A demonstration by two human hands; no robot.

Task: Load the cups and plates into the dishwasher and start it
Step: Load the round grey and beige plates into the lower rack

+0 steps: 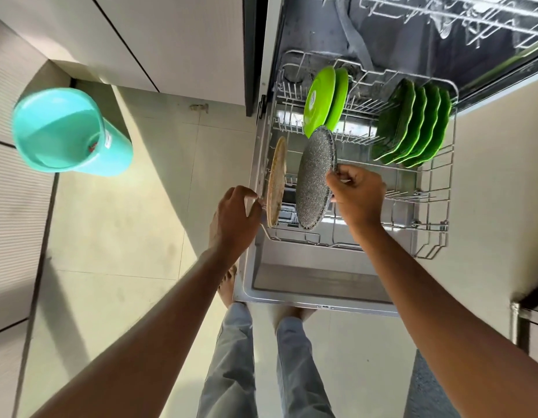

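I am in the middle of loading plates. My right hand pinches the right rim of the grey speckled plate, which stands on edge at the middle of the frame in the lower rack, and my left hand has curled fingers on the near edge of the tan plate, upright at the rack's left side; it looks like a light pinch, though the contact is partly hidden. Both plates seem to be in or just above the wire slots, but I cannot see their bottom edges, so I judge the next move is to settle each one between the prongs until it stands alone, then let go. The two bright green plates stand just behind the grey one, nearly touching its top rim, so I should not tip it backward. The dark green plates stand in a row at the right, well apart from my hands. Between them and the grey plate, the near right part of the rack shows bare wire, good room for more plates. The tan plate stands close to the rack's left wall, leaving little room there. The upper rack, at the upper right, is blurred; I see no cups, so those, closing the door and starting remain.
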